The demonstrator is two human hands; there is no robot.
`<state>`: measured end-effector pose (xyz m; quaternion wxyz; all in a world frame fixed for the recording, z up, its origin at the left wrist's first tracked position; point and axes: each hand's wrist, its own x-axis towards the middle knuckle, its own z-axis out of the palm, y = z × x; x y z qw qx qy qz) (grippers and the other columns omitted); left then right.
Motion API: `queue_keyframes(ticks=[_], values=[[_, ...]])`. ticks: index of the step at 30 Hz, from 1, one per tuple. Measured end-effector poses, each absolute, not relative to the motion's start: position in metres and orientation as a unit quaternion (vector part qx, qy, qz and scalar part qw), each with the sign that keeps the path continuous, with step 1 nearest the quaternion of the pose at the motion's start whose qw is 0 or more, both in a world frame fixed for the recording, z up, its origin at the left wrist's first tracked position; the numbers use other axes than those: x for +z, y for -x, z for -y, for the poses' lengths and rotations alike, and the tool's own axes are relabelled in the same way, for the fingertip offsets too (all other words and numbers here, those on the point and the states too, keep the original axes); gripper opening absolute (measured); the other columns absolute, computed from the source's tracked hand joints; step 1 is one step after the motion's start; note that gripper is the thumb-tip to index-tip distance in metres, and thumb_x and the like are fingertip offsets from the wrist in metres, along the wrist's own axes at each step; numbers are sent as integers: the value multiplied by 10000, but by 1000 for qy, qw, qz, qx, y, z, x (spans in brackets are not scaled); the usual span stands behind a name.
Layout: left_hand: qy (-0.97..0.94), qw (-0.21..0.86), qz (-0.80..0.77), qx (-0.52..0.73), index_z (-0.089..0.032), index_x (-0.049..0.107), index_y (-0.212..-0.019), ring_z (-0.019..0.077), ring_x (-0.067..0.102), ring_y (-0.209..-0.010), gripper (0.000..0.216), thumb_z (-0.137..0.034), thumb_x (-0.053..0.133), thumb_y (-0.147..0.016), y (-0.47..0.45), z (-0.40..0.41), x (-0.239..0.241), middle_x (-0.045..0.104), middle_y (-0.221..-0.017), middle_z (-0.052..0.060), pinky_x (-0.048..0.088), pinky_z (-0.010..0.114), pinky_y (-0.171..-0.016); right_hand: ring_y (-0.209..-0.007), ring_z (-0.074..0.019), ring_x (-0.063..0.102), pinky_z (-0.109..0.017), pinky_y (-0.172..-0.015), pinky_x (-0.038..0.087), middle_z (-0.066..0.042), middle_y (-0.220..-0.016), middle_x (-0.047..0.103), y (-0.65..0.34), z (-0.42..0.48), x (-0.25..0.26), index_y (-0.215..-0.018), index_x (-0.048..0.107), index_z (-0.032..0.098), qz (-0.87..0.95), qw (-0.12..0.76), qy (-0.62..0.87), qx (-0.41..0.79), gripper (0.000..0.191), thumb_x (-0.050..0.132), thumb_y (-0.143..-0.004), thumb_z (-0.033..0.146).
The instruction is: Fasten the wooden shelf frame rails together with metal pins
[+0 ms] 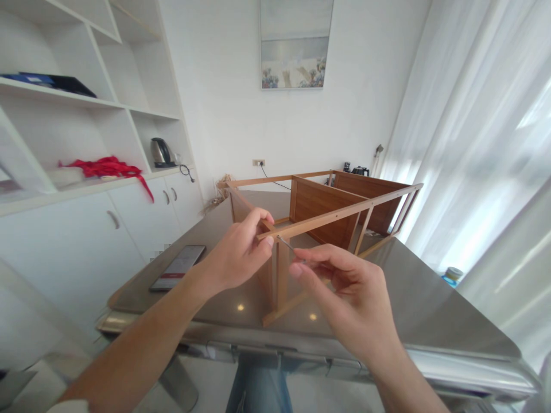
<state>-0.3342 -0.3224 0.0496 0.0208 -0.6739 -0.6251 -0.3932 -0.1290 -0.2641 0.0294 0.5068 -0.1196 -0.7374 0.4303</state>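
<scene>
A wooden shelf frame lies on its side on the grey table, its long rails running away from me and brown panels set across it. My left hand pinches the near end of the upper rail between thumb and fingers. In my right hand is a thin metal Allen key, held between thumb and fingertips. Its tip meets the rail's near corner, just above the upright end piece. The fastener there is too small to make out.
A phone lies on the grey table, left of the frame. White shelving with a kettle and red cloth stands at left. A small jar sits by the curtain at right.
</scene>
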Motion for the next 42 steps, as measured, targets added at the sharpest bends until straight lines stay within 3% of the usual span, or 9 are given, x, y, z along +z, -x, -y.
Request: queue_keyframes(ticks=[4, 6, 13, 20, 27, 32, 42], values=[[674, 16, 624, -394, -230, 459, -1116, 152, 524, -602, 171, -262, 444, -949, 334, 322, 49, 579, -721, -52, 377, 271, -610, -693, -104, 713, -144, -630, 576, 7, -776, 775, 131, 267, 37, -888, 798, 228, 727, 504, 139, 445, 57, 780, -871, 280], [675, 13, 623, -395, -229, 459, -1125, 153, 533, -620, 179, -264, 443, -951, 334, 322, 50, 593, -753, -44, 386, 271, -621, -635, -101, 704, -142, -595, 570, -2, -704, 760, 132, 268, 39, -851, 787, 203, 715, 497, 138, 472, 111, 755, -896, 299], [679, 12, 620, -393, -228, 451, -1124, 151, 495, -588, 171, -274, 437, -960, 334, 323, 50, 525, -672, -65, 365, 269, -599, -700, -159, 766, -230, -668, 650, -38, -798, 800, 135, 268, 33, -1033, 734, 190, 665, 502, 111, 541, 162, 750, -907, 290], [676, 13, 626, -388, -229, 452, -1121, 156, 503, -603, 167, -278, 430, -962, 334, 322, 50, 541, -700, -54, 368, 270, -606, -702, -126, 760, -186, -677, 622, 20, -807, 799, 129, 265, 25, -1056, 769, 250, 740, 555, 151, 349, 159, 765, -897, 248], [673, 10, 632, -384, -224, 459, -1129, 173, 547, -634, 180, -292, 414, -968, 334, 323, 51, 588, -750, -31, 380, 283, -623, -720, -143, 717, -242, -666, 582, -20, -883, 788, 129, 260, 25, -950, 772, 226, 784, 584, 139, 158, 45, 744, -915, 232], [672, 10, 632, -384, -229, 457, -1121, 161, 498, -586, 171, -276, 429, -959, 333, 324, 51, 517, -665, -61, 361, 276, -608, -681, -130, 689, -237, -636, 558, -15, -829, 765, 130, 262, 25, -934, 770, 217, 781, 587, 144, 158, 50, 726, -917, 200], [673, 10, 632, -384, -233, 450, -1127, 163, 506, -619, 174, -288, 424, -964, 333, 323, 51, 536, -711, -50, 359, 279, -621, -622, -140, 747, -207, -572, 607, 17, -776, 789, 130, 266, 23, -1014, 762, 243, 768, 573, 164, 233, 110, 726, -910, 250]])
